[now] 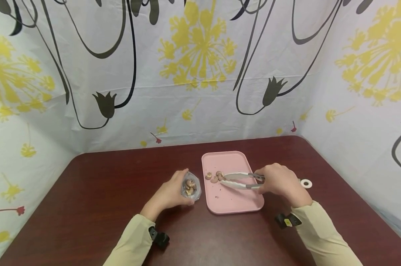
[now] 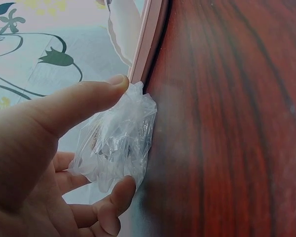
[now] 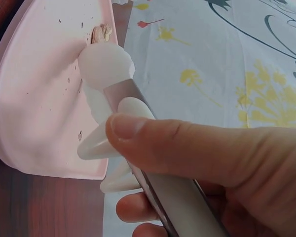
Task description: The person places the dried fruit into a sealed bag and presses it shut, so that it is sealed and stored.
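In the head view a pink tray (image 1: 233, 203) holds several small brown-and-white pieces (image 1: 214, 179) near its left side. My right hand (image 1: 281, 183) grips white-and-metal tongs (image 1: 237, 185), whose parted tips lie at those pieces. Left of the tray, my left hand (image 1: 168, 192) curls around a clear plastic bag (image 1: 196, 194) with similar pieces in it. The left wrist view shows thumb and fingers on either side of the crinkled bag (image 2: 123, 133). In the right wrist view the thumb lies along the tongs (image 3: 177, 197); their tips hide part of the pieces.
The dark red table (image 1: 97, 192) has its far edge against a patterned cloth (image 1: 200, 111), which also hangs along both sides. Small crumbs dot the pink tray. The ring end of the tongs (image 1: 306, 183) sticks out beyond my right hand.
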`<action>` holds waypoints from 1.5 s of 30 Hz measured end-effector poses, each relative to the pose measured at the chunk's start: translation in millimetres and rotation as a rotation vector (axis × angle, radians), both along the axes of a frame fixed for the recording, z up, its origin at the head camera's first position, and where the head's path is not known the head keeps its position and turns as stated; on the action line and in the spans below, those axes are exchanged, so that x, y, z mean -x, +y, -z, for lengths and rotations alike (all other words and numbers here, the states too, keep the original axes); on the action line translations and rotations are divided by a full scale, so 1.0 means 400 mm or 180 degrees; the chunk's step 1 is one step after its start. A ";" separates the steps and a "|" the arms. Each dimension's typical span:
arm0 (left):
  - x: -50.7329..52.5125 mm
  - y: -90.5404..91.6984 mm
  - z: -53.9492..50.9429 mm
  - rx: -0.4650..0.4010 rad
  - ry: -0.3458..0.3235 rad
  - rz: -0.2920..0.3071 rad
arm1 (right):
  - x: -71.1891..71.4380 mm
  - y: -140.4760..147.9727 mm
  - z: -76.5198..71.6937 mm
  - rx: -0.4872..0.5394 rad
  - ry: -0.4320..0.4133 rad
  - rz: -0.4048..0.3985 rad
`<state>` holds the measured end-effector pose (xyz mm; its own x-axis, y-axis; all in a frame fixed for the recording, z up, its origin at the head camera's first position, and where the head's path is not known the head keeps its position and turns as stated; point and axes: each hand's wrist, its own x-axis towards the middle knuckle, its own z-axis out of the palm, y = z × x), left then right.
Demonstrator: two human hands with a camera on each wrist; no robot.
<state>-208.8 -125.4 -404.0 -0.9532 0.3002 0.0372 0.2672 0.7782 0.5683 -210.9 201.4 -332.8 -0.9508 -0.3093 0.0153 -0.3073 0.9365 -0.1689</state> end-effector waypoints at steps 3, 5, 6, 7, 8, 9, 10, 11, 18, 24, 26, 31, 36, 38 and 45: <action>0.000 -0.001 0.002 -0.0009 -0.0005 0.0006 | 0.000 -0.002 0.003 -0.0010 0.0015 0.0011; 0.000 -0.001 0.003 -0.0018 -0.0013 0.0009 | 0.000 -0.002 0.005 -0.0027 0.0027 0.0019; -0.001 -0.001 0.003 -0.0021 -0.0017 0.0007 | 0.000 -0.002 0.005 -0.0028 0.0029 0.0025; 0.000 -0.001 0.003 -0.0022 -0.0020 0.0007 | -0.001 -0.002 0.005 -0.0024 0.0022 0.0030; 0.000 -0.002 0.003 -0.0023 -0.0024 0.0007 | -0.001 -0.002 0.005 -0.0019 0.0013 0.0038; 0.000 -0.002 0.003 -0.0020 -0.0029 0.0007 | -0.001 -0.002 0.005 -0.0017 0.0008 0.0042; 0.000 -0.002 0.003 -0.0018 -0.0031 0.0008 | -0.002 -0.002 0.005 -0.0009 -0.0001 0.0047; 0.000 -0.002 0.003 -0.0014 -0.0030 0.0009 | -0.002 -0.002 0.004 -0.0003 -0.0008 0.0051; 0.000 -0.001 -0.002 0.0006 0.0001 0.0025 | -0.006 -0.001 0.000 -0.0002 0.0003 0.0058; 0.002 -0.001 -0.001 0.0034 -0.0010 0.0013 | -0.006 0.002 -0.006 -0.0011 0.0075 0.0025; 0.002 -0.001 0.000 0.0050 -0.0007 0.0009 | -0.007 0.002 -0.011 -0.0020 0.0113 0.0010; 0.004 -0.002 0.002 0.0068 0.0019 0.0017 | -0.008 -0.003 -0.017 -0.0016 0.0130 -0.0032; 0.002 -0.003 0.002 0.0043 0.0025 0.0033 | -0.010 -0.011 -0.022 0.0018 0.0015 -0.0003; 0.002 -0.003 0.002 0.0039 0.0028 0.0036 | -0.012 -0.015 -0.025 0.0034 -0.0018 0.0010; 0.003 -0.004 0.002 0.0052 0.0040 0.0027 | -0.020 -0.034 -0.040 0.0040 0.0021 -0.0080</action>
